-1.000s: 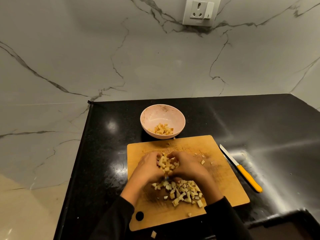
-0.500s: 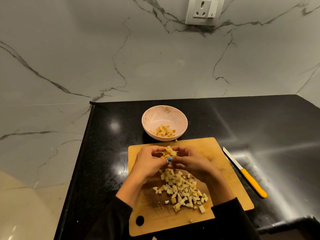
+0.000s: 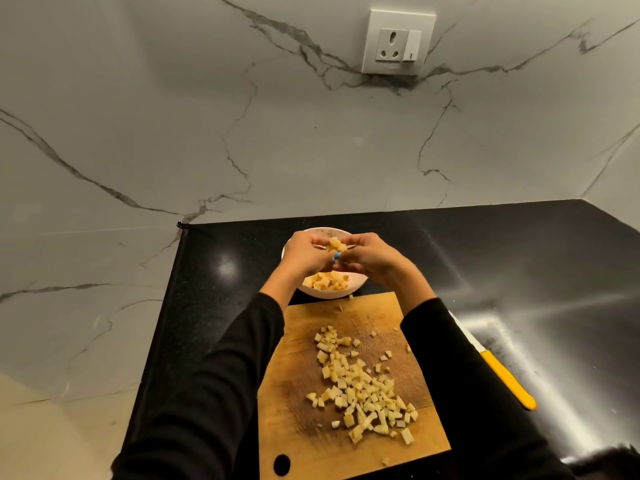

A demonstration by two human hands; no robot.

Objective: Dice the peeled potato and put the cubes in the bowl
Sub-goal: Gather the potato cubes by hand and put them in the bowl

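Marble wall (image 3: 173, 116) fills the upper frame, grey veins running across it, with a socket (image 3: 398, 41) at upper right. Below it sits the black table (image 3: 502, 258), shiny with glare on the right side.

Both hands are up over the bowl (image 3: 356, 287) at frame centre. Left hand (image 3: 304, 256) and right hand (image 3: 370, 258) are cupped together, fingertips meeting, and their joint grip is clamped around a handful of cubes (image 3: 335, 244) that peeks out between them. A small blue spot shows where the fingers touch; I cannot tell what it is. Black sleeves (image 3: 221, 375) run down to the lower edge of the frame.

Under the hands, the bowl already has some potato (image 3: 327, 283) lying in its bottom, and the hands hide much of its rim.

Just below the bowl lies the board (image 3: 298, 410), wooden, with a round hole near its lower left corner. A loose pile (image 3: 363, 389) of diced potato is scattered across its middle and lower right, and a few stray bits sit near its upper edge.

Right of the board, on the table, a knife (image 3: 507, 381) lies with its yellow handle toward lower right, its blade partly hidden behind the right sleeve.
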